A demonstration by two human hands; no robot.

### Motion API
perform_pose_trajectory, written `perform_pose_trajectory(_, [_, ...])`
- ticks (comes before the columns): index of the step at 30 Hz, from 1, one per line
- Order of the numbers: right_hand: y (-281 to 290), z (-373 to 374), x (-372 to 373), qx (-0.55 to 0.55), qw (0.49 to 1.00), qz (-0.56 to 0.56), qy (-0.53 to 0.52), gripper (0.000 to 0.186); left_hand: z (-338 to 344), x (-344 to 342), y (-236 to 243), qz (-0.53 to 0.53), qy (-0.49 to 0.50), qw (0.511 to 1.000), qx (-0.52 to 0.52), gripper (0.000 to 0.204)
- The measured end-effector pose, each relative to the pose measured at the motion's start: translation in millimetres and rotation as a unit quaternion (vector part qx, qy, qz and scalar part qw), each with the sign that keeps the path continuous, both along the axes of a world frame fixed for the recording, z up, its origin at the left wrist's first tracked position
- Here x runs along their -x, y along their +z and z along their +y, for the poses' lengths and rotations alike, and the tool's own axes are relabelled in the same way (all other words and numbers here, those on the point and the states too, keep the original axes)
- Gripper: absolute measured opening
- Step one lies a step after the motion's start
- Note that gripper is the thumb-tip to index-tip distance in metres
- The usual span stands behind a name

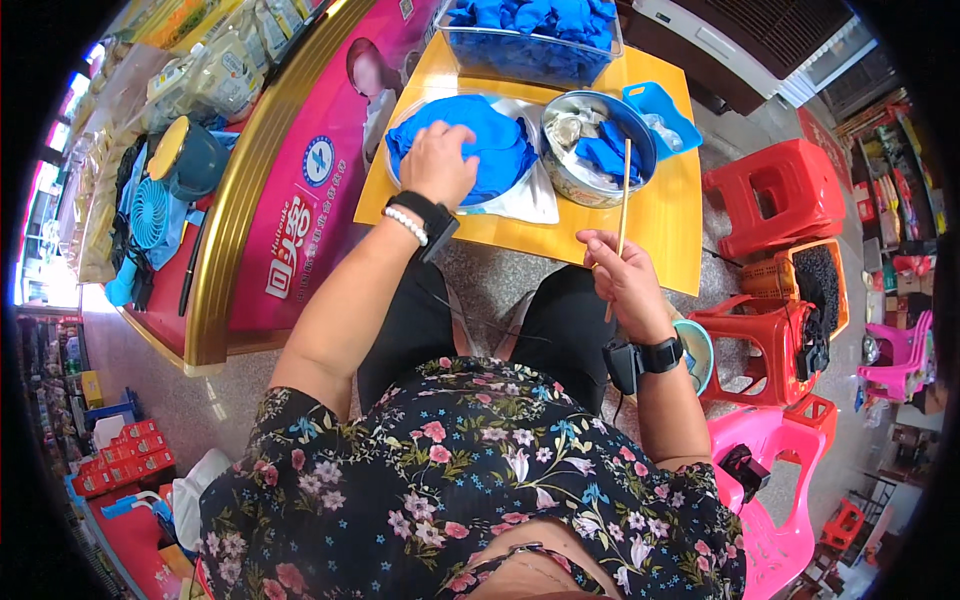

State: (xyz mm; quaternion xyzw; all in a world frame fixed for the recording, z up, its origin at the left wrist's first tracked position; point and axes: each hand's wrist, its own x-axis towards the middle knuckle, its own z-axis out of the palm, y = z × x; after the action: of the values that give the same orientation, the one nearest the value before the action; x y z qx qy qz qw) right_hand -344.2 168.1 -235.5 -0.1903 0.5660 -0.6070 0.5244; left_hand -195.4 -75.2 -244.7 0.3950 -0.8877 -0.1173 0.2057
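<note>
My left hand [440,163] rests over a pile of bright blue, cloth-like material [490,165] in a shallow round tray on a yellow table. Its fingers are bent and slightly apart, and I see nothing gripped in them. Closed round a thin wooden stick [626,200] is my right hand [625,275], just past the table's near edge. The stick's far end reaches over a round metal tin [590,196] that holds whitish stuff and a crumpled blue piece [610,150]. A white sheet [535,203] lies partly under the tray.
A clear plastic box [530,40] of blue pieces stands at the table's far edge, and a light-blue basket [662,118] sits beside the tin. A gold-edged pink counter [270,190] borders the left. Red stools [775,195] and a pink chair [770,510] stand at right.
</note>
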Motion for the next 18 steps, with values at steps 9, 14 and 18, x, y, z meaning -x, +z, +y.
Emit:
perform_pose_trajectory(9, [-1.9,0.4,-7.2,-0.012,1.0,0.019,0.016,0.021,-41.7,30.5,-6.6,-0.189,-0.021,0.982,0.025,0.021])
perform_pose_trajectory(14, [-4.1,6.9,-2.4,-0.015,1.0,0.024,0.013,0.022,-34.5,23.2,-6.1,-0.127,-0.005,0.992,-0.015,0.013])
perform_pose_trajectory(18, [-2.7,7.1,-3.4,-0.008,1.0,0.013,0.014,0.022,-31.2,3.6,-1.0,0.013,-0.002,1.0,0.004,0.018])
